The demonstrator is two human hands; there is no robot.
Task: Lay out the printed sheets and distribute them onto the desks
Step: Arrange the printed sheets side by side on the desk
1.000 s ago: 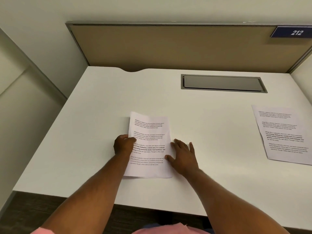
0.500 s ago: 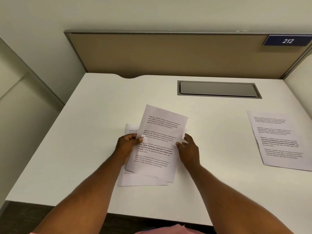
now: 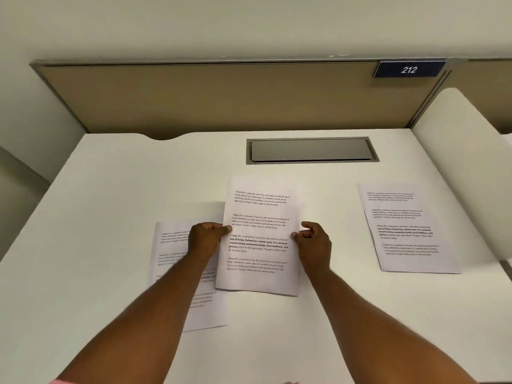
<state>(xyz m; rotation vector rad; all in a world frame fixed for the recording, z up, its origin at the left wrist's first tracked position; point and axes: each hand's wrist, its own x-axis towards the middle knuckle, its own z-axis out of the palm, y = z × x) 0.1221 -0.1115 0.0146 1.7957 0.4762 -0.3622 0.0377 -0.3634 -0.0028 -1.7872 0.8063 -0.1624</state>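
The printed sheet point(image 3: 260, 239) is sitting at the centre of the frame, pinched at mid-height on both long edges, its long axis running from the lower part of the frame up toward the grey hatch. Nearest the camera, both forearms are reaching up from the bottom corners and converging on it. The left hand point(image 3: 206, 239) is closing thumb-over-fingers on the sheet's left edge, and the right hand point(image 3: 314, 242) is gripping the right edge with thumb and curled fingers, so the sheet is lying directly between the two grips, neither hand nearer than the other. Whether the sheet is lifted or touching the desk point(image 3: 110, 189), I cannot tell. Under the left wrist, in the lower-left middle of the frame, the remaining stack point(image 3: 171, 245) is lying flat, its right part overlapped by the held sheet. Well apart, at the right of the frame, a laid sheet point(image 3: 407, 228) is resting flat. The open desk between stack and laid sheet is probably where this one is going. Farther up are the hatch point(image 3: 311, 149) and the number plate point(image 3: 409, 69).
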